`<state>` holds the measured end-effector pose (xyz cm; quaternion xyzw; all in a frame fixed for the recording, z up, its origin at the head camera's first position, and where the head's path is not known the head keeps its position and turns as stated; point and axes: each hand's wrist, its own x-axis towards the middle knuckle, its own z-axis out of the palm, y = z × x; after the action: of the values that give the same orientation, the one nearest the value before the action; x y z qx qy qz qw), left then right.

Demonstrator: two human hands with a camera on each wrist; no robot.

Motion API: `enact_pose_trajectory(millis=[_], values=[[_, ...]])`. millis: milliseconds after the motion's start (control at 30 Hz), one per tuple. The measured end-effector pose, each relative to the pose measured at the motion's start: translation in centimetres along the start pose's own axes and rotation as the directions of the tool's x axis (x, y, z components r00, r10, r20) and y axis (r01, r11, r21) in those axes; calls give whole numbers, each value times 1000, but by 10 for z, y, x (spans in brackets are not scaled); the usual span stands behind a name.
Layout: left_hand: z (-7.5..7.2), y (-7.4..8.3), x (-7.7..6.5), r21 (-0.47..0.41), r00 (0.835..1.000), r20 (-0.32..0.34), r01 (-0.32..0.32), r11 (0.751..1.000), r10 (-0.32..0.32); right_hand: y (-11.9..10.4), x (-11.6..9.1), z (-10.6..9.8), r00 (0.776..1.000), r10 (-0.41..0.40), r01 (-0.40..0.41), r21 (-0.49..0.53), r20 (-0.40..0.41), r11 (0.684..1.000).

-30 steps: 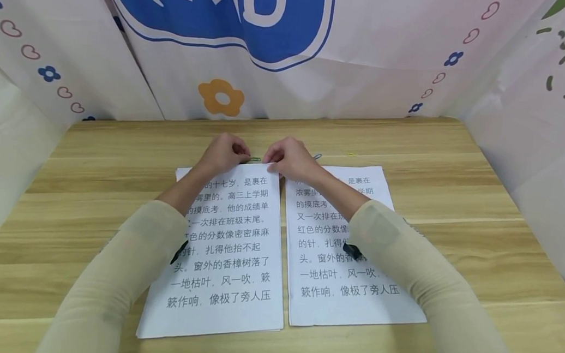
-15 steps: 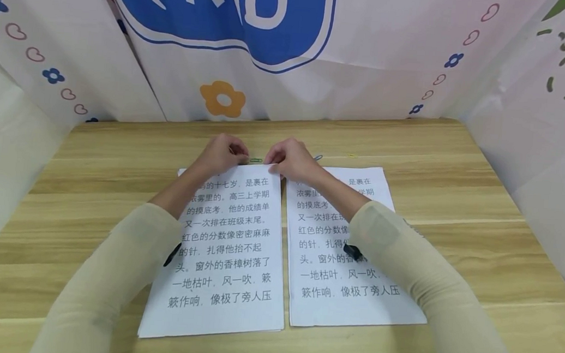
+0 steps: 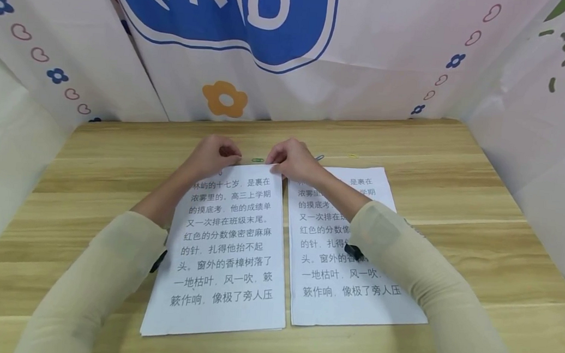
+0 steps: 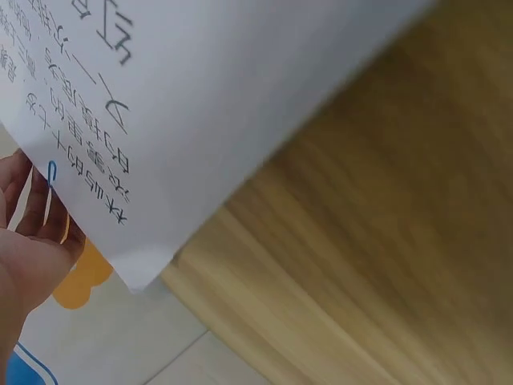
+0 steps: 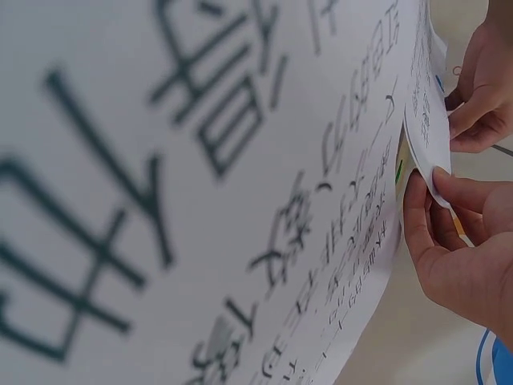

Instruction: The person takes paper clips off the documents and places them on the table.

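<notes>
Two stacks of printed paper lie side by side, the left stack point(image 3: 229, 238) and the right stack point(image 3: 350, 258). At the left stack's top right corner, my right hand point(image 3: 291, 158) pinches the sheets between thumb and fingers; the right wrist view shows the thumb on the corner. My left hand point(image 3: 212, 154) is at the same top edge, farther left, its fingers loosely bent with nothing visible held in them. Near these fingers a blue paper clip point(image 4: 52, 174) sits on the paper's edge. Whether the left fingertips touch the sheets is unclear.
Behind the left stack, a green paper clip point(image 3: 257, 160) lies between the hands. Farther right are another blue paper clip point(image 3: 320, 158) and a yellow paper clip point(image 3: 353, 156). A printed cloth point(image 3: 369, 67) hangs along the back of the wooden table point(image 3: 493, 257).
My left hand and forearm have moved left along the top edge, away from the green clip, uncovering more text and the clipped blue clip. My right hand keeps its pinch on the corner.
</notes>
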<state>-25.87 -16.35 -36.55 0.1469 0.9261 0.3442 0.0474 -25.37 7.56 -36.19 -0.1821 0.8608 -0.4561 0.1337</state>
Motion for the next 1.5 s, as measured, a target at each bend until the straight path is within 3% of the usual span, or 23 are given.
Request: enact_pose_trajectory(millis=[300, 600, 900, 1267, 1500], values=[[-10, -8, -14, 36, 999, -23, -23, 999, 24, 2, 0, -1, 1000, 6, -6, -4, -10, 1000], [-22, -14, -24, 63, 1000, 0, 0, 998, 0, 1, -1, -2, 1000, 1, -1, -10, -11, 1000], [-23, -16, -24, 97, 998, 58, -9, 995, 3, 2, -1, -2, 1000, 1, -1, 5, -9, 1000], [-25, -19, -22, 155, 988, 121, -112, 982, 94, 0, -2, -2, 1000, 0, 0, 6, -4, 1000], [-26, -20, -20, 173, 986, 138, -116, 978, 93, -2, -2, -2, 1000, -5, 5, 0, -2, 1000]])
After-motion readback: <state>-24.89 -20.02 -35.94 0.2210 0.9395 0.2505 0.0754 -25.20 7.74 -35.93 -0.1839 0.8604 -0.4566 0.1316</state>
